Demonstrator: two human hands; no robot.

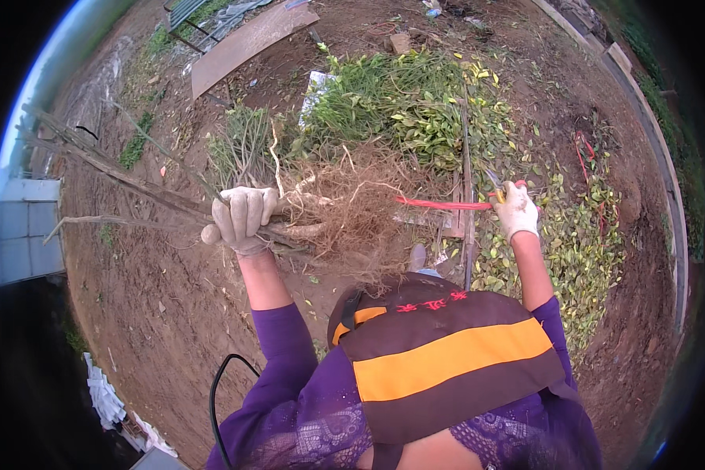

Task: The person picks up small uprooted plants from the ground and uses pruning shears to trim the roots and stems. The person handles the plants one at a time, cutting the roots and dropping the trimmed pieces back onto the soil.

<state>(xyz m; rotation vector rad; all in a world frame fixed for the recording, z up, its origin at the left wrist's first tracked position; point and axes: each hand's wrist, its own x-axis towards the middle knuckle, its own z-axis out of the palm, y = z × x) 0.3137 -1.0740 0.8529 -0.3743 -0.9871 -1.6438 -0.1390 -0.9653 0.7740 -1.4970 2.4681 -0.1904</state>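
Observation:
My left hand [240, 218], in a dirty pale glove, is closed around the woody stems of an uprooted plant [153, 194]. Its stems reach out to the far left, and a tangled mass of fine brown roots [364, 217] spreads to the right of the hand. On the right, my gloved right hand [514, 210] grips pruning shears [496, 187], whose blades point up and left. Red plastic strips [446, 204] run from this hand leftward to the roots. Whether they are tied to the roots cannot be told.
Cut leafy branches [411, 100] lie beyond the roots, beside a thin bar [467, 176]. Loose leaves [564, 247] cover the ground at right. A board on legs [252, 47] stands at the upper left. More red strips [585, 153] lie at right; a concrete curb [652, 117] runs beyond.

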